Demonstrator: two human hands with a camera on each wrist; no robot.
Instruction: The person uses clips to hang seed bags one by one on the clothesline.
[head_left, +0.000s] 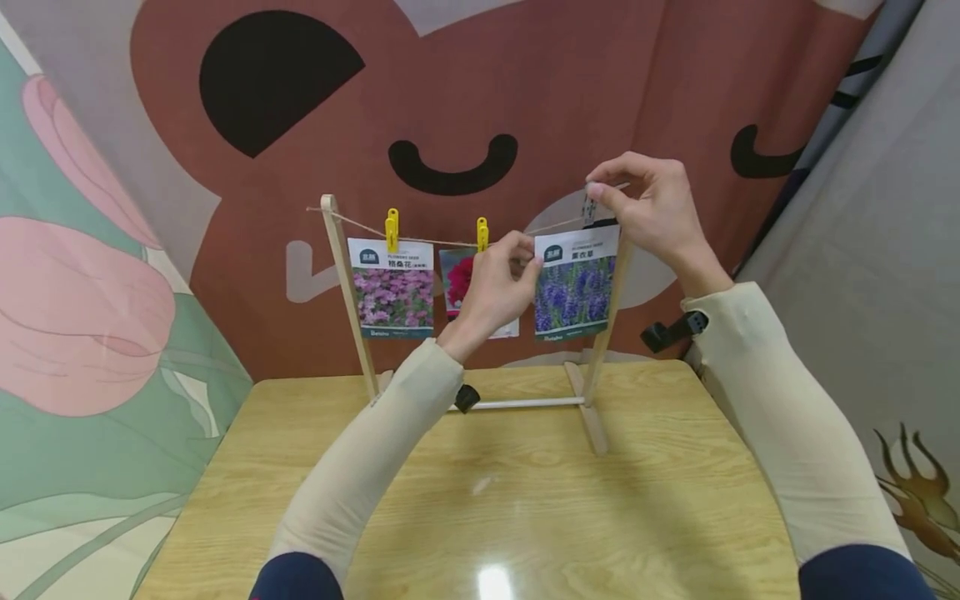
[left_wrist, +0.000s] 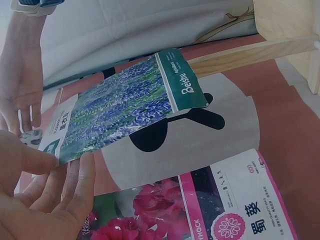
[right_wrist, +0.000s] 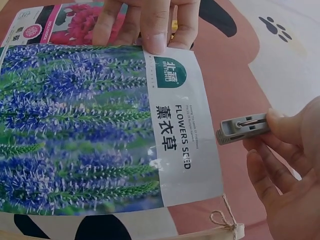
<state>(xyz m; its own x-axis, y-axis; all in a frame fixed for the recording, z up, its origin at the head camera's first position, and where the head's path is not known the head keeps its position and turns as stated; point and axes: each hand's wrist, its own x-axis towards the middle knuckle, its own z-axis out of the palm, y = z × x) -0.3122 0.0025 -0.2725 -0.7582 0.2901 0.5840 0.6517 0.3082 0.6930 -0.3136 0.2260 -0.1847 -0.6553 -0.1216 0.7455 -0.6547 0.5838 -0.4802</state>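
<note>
My left hand (head_left: pixel 491 287) pinches the left edge of a lavender seed packet (head_left: pixel 573 287) near its top corner. Between thumb and fingers, my right hand (head_left: pixel 652 217) holds a grey clothespin (right_wrist: pixel 244 128) just above that packet's top edge. In the right wrist view a narrow gap shows between pin and packet. A twine line (head_left: pixel 442 242) runs behind the hands. On it, one yellow clothespin (head_left: pixel 392 232) holds a pink-flower seed packet (head_left: pixel 393 292). Another yellow clothespin (head_left: pixel 482 233) is above a hollyhock packet (left_wrist: pixel 195 200), partly hidden behind my left hand in the head view.
The twine is strung between wooden posts (head_left: pixel 347 300) of a stand with a white crossbar (head_left: pixel 525 405). It stands at the back of a wood-grain table (head_left: pixel 525 517). A printed brown curtain (head_left: pixel 525 83) hangs close behind.
</note>
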